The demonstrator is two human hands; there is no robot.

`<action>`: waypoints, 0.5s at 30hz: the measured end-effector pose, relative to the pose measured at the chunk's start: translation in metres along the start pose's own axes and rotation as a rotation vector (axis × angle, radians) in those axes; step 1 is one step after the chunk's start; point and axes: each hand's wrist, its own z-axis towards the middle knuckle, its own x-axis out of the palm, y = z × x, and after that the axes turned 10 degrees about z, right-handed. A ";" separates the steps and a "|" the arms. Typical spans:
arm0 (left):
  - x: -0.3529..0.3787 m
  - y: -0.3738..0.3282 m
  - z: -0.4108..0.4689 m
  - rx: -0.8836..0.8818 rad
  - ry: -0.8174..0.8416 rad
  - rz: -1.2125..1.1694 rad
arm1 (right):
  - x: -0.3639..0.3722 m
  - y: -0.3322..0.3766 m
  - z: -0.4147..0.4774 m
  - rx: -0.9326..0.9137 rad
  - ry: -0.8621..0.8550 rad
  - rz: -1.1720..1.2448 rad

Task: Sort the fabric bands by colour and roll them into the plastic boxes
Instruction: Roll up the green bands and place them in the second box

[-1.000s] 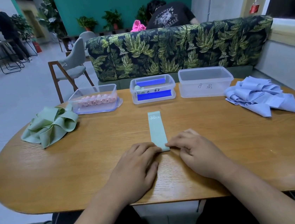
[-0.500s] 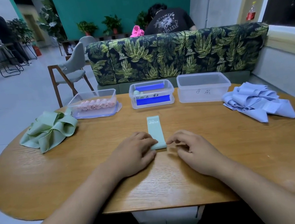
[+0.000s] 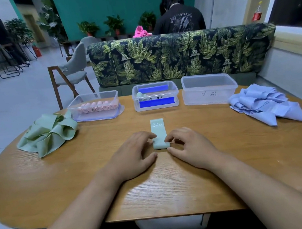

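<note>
hands first: my left hand and right hand were both curled at the near end of the pale green band. fingertips and thumbs pinched its small rolled end from either side, low on the wooden table in front of me. the rest of the band lay flat, running away from me toward the boxes.

to roll it well, i judged both hands should push forward evenly, pressing lightly so the coil stayed tight and its edges square. uneven pressure would likely cone it.

white print near the band's far end read "30 lb". beyond it, a loose pile of green bands lay to the left and a pile of pale blue bands to the right.

three clear plastic boxes stood along the far edge. the left box held pink rolls, and the middle box held what looked like one pale green roll and showed blue strips. dark handwriting marked the middle box and the right box, but i could not read it.
</note>
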 end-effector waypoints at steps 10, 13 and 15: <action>0.001 -0.006 0.000 0.001 -0.052 0.024 | 0.001 0.000 0.001 0.024 -0.024 -0.028; 0.002 -0.006 0.001 -0.014 -0.053 0.027 | 0.000 0.000 0.000 0.035 -0.032 -0.025; 0.003 -0.005 0.001 -0.021 -0.057 0.027 | -0.003 0.003 -0.002 0.026 -0.068 0.007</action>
